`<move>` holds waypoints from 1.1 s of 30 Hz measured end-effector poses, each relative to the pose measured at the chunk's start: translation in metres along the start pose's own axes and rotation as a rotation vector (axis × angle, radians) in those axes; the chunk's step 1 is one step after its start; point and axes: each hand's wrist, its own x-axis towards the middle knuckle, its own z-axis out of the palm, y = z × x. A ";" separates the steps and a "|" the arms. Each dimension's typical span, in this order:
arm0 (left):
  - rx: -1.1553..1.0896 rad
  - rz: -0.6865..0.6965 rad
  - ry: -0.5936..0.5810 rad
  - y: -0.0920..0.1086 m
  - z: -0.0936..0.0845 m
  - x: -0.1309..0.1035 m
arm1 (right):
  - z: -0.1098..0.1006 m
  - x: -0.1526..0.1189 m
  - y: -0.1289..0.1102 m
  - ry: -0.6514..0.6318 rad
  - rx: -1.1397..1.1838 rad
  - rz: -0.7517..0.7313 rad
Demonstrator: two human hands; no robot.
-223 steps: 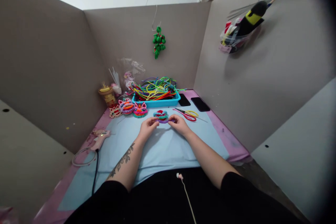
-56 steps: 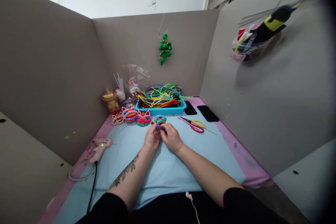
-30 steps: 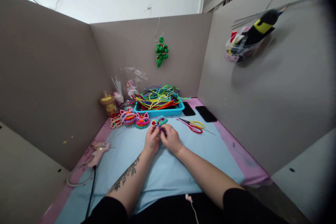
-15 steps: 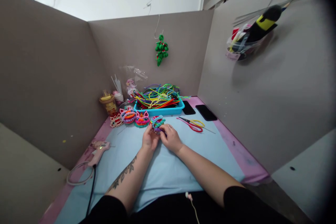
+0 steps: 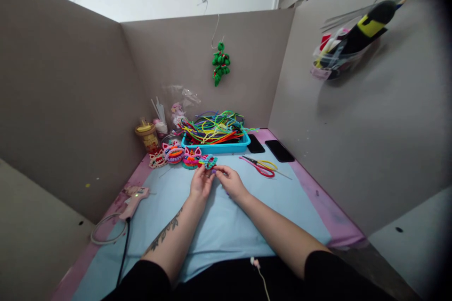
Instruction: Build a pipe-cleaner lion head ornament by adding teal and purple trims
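A small multicoloured pipe-cleaner piece [image 5: 209, 162], mostly teal with some red and yellow, is held up near the middle of the table. My left hand [image 5: 201, 182] grips it from below and the left, fingers closed round its lower edge. From the right, my right hand [image 5: 230, 181] pinches at a purple bit [image 5: 213, 171] on its lower side. Just left of the piece sits a pink pipe-cleaner animal head [image 5: 191, 158], with a purple and orange one [image 5: 173, 152] beside it.
Behind my hands is a blue tray [image 5: 226, 147] of pipe cleaners. Scissors [image 5: 261, 167] and two phones [image 5: 279, 151] lie to the right. A pink glue gun [image 5: 134, 202] with a cable and a lidded cup [image 5: 147, 136] are at the left. Grey partitions [image 5: 201, 70] enclose the table.
The held piece has tilted and shifted slightly left between my hands. My right fingers have drawn back a little and now pinch its lower right side. The view has moved slightly.
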 end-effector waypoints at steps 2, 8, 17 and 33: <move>-0.009 -0.015 0.004 -0.001 0.000 0.000 | -0.001 0.001 0.001 0.012 -0.031 -0.038; -0.019 -0.060 -0.012 -0.002 0.006 -0.004 | -0.004 0.004 0.006 0.053 -0.016 -0.015; -0.019 -0.053 -0.094 -0.007 0.017 -0.015 | -0.006 -0.005 -0.005 0.192 -0.308 -0.278; 0.028 -0.001 -0.149 -0.014 0.016 -0.018 | -0.006 -0.003 -0.001 0.220 -0.501 -0.514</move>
